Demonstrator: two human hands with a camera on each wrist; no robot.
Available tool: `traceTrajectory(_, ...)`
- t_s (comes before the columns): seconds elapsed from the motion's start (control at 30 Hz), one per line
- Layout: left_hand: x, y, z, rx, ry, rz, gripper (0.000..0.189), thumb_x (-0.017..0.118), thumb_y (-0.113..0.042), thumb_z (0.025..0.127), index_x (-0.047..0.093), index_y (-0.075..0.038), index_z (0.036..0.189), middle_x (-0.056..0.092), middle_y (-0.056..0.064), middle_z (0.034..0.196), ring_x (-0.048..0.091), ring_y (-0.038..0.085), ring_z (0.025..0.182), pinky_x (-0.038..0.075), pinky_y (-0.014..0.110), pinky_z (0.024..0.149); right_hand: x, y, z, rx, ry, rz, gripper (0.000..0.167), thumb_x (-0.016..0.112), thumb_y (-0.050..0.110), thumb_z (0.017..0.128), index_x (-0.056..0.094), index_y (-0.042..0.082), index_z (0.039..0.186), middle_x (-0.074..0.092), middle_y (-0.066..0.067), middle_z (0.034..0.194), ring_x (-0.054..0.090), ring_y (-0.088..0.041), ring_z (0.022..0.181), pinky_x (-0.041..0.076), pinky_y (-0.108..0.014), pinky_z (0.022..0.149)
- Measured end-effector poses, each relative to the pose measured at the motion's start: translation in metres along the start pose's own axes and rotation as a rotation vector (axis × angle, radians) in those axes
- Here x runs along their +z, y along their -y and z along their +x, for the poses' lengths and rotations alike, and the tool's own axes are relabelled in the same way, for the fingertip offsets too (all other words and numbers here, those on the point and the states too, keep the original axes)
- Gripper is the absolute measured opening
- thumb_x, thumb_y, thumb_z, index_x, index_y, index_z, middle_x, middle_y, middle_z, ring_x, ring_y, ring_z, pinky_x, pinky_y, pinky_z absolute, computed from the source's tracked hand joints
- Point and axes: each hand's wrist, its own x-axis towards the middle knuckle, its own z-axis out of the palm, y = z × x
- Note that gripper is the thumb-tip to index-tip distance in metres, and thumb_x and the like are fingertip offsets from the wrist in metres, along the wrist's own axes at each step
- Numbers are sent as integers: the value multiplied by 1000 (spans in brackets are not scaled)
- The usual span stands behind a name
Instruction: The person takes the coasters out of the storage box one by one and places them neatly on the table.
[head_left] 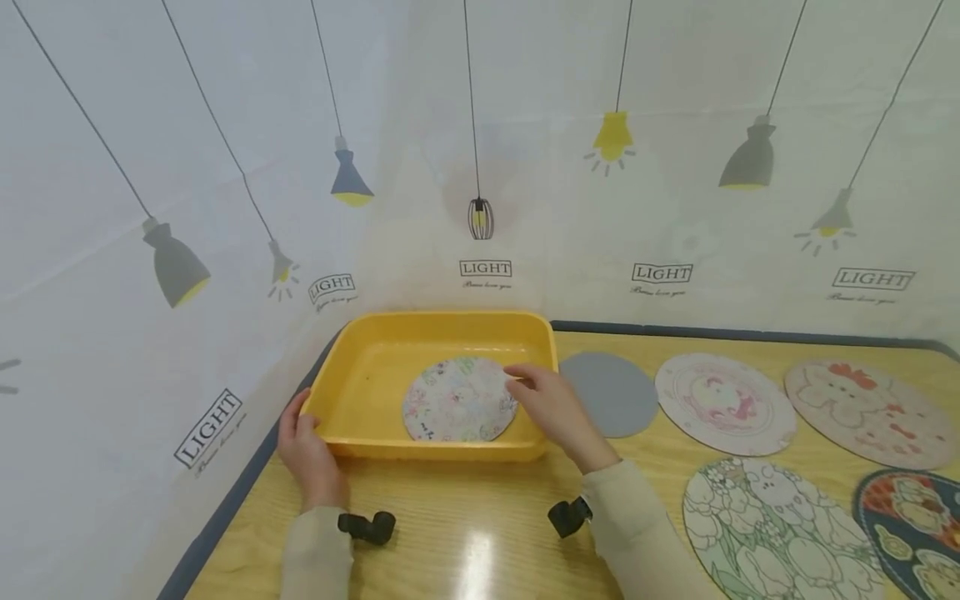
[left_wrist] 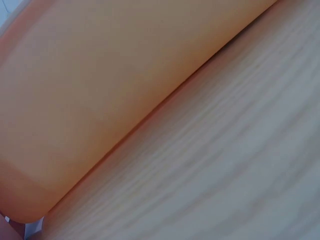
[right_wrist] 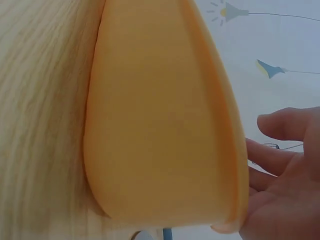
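A yellow plastic tray with raised walls sits on the wooden table. Inside it, toward the front right, lies a round mat with a pale floral print. My left hand holds the tray's front left corner; in the left wrist view the tray's wall fills much of the picture. My right hand reaches over the tray's right wall, its fingertips close to the mat's right edge. In the right wrist view this hand has its fingers loosely extended past the tray's rim, thumb apart.
Right of the tray lie a plain grey round mat, a pink-and-white one and a pink one with a cartoon figure. Nearer are a tulip-print mat and a dark food-print mat. A lamp-print curtain hangs behind the table.
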Motion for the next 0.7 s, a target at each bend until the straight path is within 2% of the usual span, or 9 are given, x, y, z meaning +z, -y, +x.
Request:
traceTrajectory(0.23, -1, 2, -3, -16, 1, 27, 42, 32, -8, 87, 54, -17, 121, 44, -3, 126, 45, 19, 109, 36, 33, 93, 15, -1, 14, -10, 120, -71, 42, 49, 35, 89, 50, 16, 126, 51, -1, 124, 50, -21, 108, 41, -41, 87)
traceTrajectory(0.33, -1, 3, -4, -17, -2, 42, 42, 32, -9, 87, 54, -18, 121, 44, -4, 126, 46, 18, 108, 36, 34, 92, 22, -4, 19, -20, 146, -113, 43, 49, 33, 90, 49, 13, 127, 50, -3, 126, 48, -23, 111, 40, -41, 88)
traceTrajectory(0.53, -1, 2, 0, 14, -4, 15, 42, 32, -6, 86, 56, -17, 119, 46, -3, 125, 47, 19, 107, 37, 34, 91, 31, -3, 27, -35, 160, -251, 43, 48, 30, 89, 49, 7, 126, 50, -7, 125, 47, -25, 111, 38, -42, 89)
traceTrajectory(0.7, 0, 0, 2, 31, 2, 10, 43, 32, -5, 85, 56, -16, 119, 46, -3, 125, 47, 19, 107, 37, 35, 90, 37, -2, 31, -64, 209, -425, 38, 47, 28, 88, 55, 6, 119, 57, -8, 115, 53, -23, 101, 40, -41, 85)
